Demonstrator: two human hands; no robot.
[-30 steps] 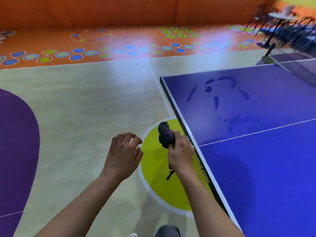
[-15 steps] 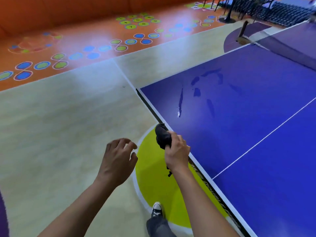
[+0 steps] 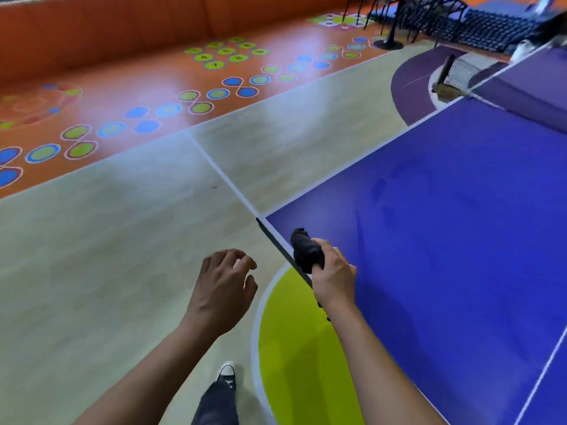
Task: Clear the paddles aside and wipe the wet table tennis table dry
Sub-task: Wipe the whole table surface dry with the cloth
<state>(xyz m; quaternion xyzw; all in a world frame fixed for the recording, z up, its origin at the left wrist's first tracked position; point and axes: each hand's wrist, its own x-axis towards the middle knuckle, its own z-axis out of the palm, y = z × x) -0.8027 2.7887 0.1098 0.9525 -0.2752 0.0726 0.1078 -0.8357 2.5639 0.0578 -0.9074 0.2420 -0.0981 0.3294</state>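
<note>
Blue table tennis table [image 3: 445, 240], faint wet streaks; right hand [image 3: 333, 279] grips balled dark cloth [image 3: 305, 250] over corner; left hand [image 3: 222, 291] loosely curled, empty.

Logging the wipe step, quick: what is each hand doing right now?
Left hand: open, loosely curled, holding nothing.
Right hand: grips the bunched dark cloth.

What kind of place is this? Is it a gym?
Probably an indoor sports or play hall, maybe at a school. There is a blue table tennis table with a net, coloured circles painted on the floor for games, and dark chairs at the far side.
</note>
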